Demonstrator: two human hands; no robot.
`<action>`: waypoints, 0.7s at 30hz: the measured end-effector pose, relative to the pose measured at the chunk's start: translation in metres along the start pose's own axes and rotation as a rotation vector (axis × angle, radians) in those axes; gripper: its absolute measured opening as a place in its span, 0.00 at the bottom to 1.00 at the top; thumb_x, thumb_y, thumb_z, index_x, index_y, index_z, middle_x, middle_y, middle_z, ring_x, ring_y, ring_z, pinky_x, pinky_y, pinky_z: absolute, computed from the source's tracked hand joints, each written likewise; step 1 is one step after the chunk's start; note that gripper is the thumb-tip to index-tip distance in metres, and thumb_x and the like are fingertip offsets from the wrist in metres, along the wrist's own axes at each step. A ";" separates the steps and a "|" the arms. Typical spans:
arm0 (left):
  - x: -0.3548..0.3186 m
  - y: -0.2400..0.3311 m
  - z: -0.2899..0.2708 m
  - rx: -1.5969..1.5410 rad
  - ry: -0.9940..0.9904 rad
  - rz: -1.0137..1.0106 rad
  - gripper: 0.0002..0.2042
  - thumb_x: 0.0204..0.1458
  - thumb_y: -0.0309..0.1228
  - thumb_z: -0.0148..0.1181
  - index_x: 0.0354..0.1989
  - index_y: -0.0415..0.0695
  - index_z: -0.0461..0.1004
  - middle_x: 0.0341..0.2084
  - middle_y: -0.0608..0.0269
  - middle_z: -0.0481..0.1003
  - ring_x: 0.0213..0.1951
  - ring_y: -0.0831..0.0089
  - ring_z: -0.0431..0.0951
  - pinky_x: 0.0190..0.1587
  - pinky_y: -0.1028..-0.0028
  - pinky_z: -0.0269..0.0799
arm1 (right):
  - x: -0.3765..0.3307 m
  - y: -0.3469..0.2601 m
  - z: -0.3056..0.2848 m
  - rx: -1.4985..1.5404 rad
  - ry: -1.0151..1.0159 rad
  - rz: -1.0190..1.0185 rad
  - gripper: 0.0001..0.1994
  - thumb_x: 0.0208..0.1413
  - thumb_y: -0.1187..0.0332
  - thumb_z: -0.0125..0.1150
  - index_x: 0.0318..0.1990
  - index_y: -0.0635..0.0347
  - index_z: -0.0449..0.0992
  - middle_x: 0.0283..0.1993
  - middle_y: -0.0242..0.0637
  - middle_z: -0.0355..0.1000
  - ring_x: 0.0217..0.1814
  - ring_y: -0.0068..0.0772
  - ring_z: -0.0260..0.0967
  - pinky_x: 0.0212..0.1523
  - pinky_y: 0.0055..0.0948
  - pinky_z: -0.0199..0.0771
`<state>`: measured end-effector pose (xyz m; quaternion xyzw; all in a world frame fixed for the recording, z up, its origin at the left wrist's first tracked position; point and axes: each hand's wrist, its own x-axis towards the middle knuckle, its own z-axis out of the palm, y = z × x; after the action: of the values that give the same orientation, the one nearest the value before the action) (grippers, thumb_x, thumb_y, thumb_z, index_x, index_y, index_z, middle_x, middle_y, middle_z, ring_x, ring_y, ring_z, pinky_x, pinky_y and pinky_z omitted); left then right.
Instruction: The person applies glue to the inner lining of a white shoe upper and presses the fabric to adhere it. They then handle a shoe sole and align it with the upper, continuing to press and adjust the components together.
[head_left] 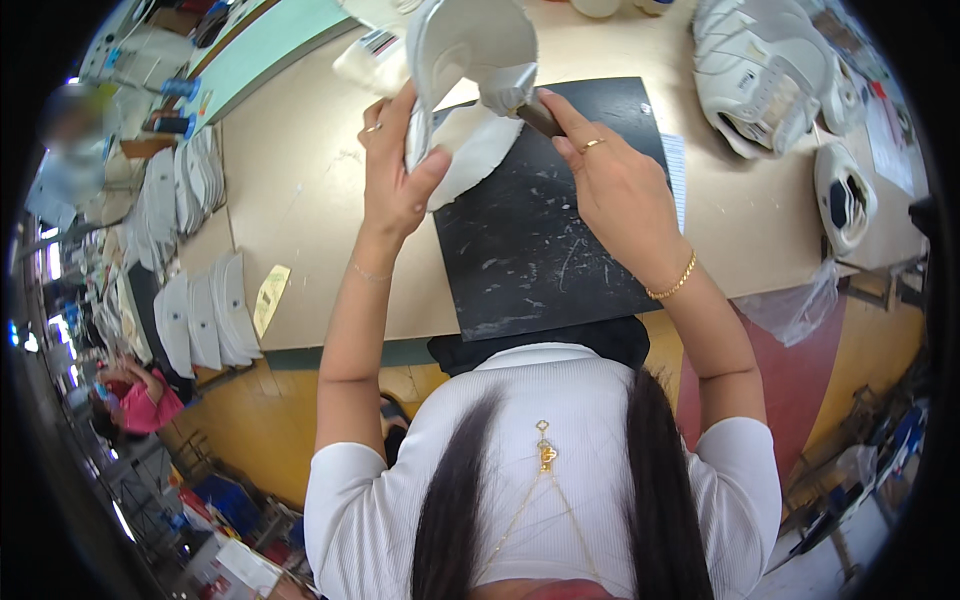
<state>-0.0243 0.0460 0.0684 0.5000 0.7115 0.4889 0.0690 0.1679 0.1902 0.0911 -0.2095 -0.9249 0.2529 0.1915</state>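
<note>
My left hand [395, 180] grips the near left edge of a curved white shoe upper [425, 50], thumb on one side and fingers behind. Raised above the table, the upper has its hollow inner side facing me. In my right hand [630, 195] is a brush [540, 118] with a flat dark handle, forefinger laid along it. Its pale, wide head meets the inside of the upper; the bristle tip is hard to make out. Below both hands lies a scuffed black mat [560, 240]. A white piece [480, 160] overlaps the mat's far left part.
Stacked white shoe uppers [765, 85] stand at the far right, with a single upper [845, 200] nearer. A clear plastic bag [800, 305] hangs at the right edge. Piled white pieces [205, 315] and a yellow slip [270, 300] lie left. A co-worker in pink [145, 400] is farther left.
</note>
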 end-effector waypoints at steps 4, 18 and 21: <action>0.002 0.004 0.000 -0.013 -0.034 -0.030 0.42 0.49 0.64 0.50 0.63 0.41 0.64 0.45 0.55 0.72 0.51 0.57 0.59 0.61 0.59 0.42 | -0.001 -0.008 0.031 -0.068 -0.016 -0.016 0.20 0.64 0.62 0.50 0.63 0.47 0.67 0.29 0.38 0.72 0.23 0.43 0.73 0.24 0.39 0.75; 0.021 0.008 0.002 -0.014 -0.036 -0.047 0.37 0.48 0.57 0.52 0.63 0.46 0.66 0.48 0.54 0.75 0.53 0.56 0.62 0.63 0.61 0.43 | 0.020 0.011 0.037 -0.193 -0.179 -0.039 0.18 0.65 0.61 0.48 0.61 0.47 0.68 0.30 0.42 0.73 0.25 0.49 0.74 0.25 0.44 0.75; 0.025 0.009 0.002 -0.011 -0.070 -0.077 0.37 0.48 0.58 0.52 0.62 0.45 0.67 0.52 0.52 0.74 0.54 0.54 0.63 0.63 0.60 0.45 | 0.016 0.001 0.037 -0.024 0.037 0.021 0.19 0.65 0.61 0.47 0.62 0.47 0.67 0.30 0.42 0.73 0.25 0.50 0.74 0.26 0.44 0.75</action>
<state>-0.0299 0.0672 0.0842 0.4884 0.7248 0.4720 0.1152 0.1377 0.1839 0.0650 -0.2261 -0.9219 0.2400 0.2032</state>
